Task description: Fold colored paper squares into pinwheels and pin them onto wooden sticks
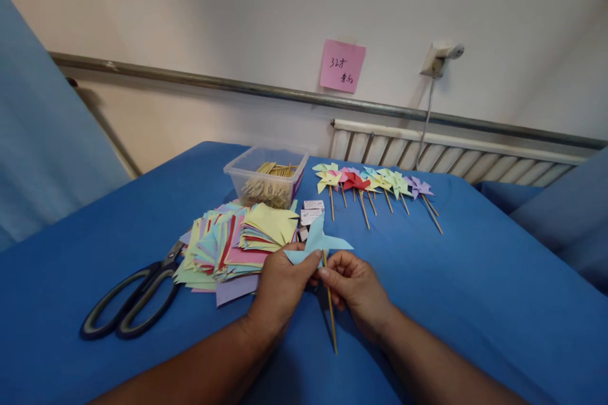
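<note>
At the far left of the blue cloth (475,304) lie the large scissors (159,269), handles toward the person and blades running in beside the paper pile (228,243), a loose heap of coloured sheets. Just behind it stands a clear tub (235,180) with many thin sticks (268,190) inside.

Next comes the left hand (280,281), its thumb pressing the blue pinwheel (317,240) from above while the other fingers curl underneath, so the paper is pinched near its middle. The blue pinwheel sits between the two hands, in front of the small boxes (311,216). A single wooden stick (331,313) meets it at the top and slants down toward the person. The right hand (354,281) pinches there, thumb and index finger together on the stick just below the paper; whether they also hold a fastener is too small to tell.

To do this joining well, I'd keep the left thumb firm over the centre, so the folds don't spring open, and brace the stick close to its end (gripped low, it would likely wobble). Light pressure should spare the blades from creasing.

Farther right, the mounted pinwheels (356,181) lie in a row.
</note>
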The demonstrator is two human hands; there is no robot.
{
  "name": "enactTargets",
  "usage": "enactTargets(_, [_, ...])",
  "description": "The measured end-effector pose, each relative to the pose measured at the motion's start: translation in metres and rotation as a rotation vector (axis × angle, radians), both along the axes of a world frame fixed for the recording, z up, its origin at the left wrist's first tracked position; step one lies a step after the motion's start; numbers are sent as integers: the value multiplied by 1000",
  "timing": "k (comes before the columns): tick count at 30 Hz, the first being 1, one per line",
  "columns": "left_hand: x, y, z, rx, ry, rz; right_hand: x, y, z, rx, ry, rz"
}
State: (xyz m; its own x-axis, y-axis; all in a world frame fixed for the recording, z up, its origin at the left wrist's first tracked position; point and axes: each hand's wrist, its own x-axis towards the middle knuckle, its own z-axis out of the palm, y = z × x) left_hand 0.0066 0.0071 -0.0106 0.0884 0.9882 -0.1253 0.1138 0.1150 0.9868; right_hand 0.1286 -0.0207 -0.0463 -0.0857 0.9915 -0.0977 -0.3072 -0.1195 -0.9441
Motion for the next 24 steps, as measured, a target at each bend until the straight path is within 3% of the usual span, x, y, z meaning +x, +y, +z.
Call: enactTargets(24, [-1, -2, 1, 45, 107, -19, 2, 0, 2, -40, -24, 15])
